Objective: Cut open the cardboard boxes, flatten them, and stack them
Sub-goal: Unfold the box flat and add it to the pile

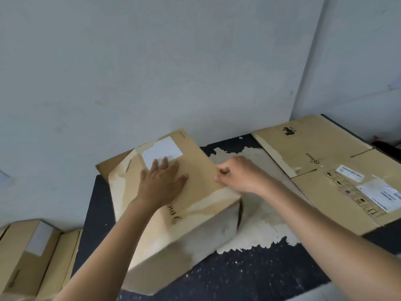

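Black table (249,276) is holding a box (196,192).
Flat left hand (161,181) is pinning its top, probably for steadiness; right hand (237,177) is curling at its right edge, grasp unclear.

The right hand (237,175) curls at the box (195,185) edge, hiding whatever it may be pinching.

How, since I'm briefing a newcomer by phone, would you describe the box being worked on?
On the dark table by the grey wall, it is the box at the left, under the left hand and right hand. Unlike the flattened boxes at the right, it stands full-bodied with a blank white label on top.
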